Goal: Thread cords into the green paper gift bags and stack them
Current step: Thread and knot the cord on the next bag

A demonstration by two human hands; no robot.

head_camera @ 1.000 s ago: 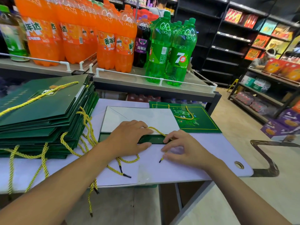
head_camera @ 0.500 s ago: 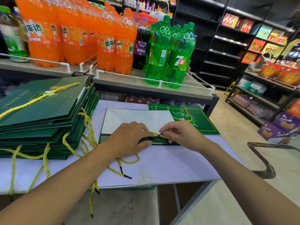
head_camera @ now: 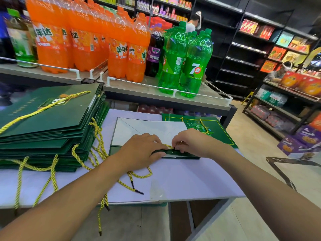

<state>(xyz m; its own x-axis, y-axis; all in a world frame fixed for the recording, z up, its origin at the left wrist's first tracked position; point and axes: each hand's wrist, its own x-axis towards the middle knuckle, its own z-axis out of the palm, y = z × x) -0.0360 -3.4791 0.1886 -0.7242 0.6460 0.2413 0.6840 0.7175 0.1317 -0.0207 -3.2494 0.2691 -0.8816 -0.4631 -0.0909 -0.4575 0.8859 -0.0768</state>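
A flattened green gift bag (head_camera: 147, 129) lies on the white table (head_camera: 191, 178) with its white inside facing up and its green top rim (head_camera: 180, 153) toward me. My left hand (head_camera: 139, 152) presses down on that rim. A yellow twisted cord (head_camera: 167, 146) runs from under my left hand to my right hand (head_camera: 191, 141), which pinches the cord's end at the rim. A tall stack of finished green bags (head_camera: 48, 126) with yellow handles sits at the left. One more corded green bag (head_camera: 208, 129) lies flat beyond my right hand.
Loose yellow cords (head_camera: 133, 186) trail over the table's front edge. A shelf (head_camera: 156, 94) with orange and green soda bottles (head_camera: 173, 60) stands just behind the table. An aisle with dark shelving (head_camera: 243, 54) and a person (head_camera: 279, 72) lies to the right.
My right hand lifted the cord's end from the tabletop up to the bag's rim and now works it there. My left hand stayed pressing on the rim.
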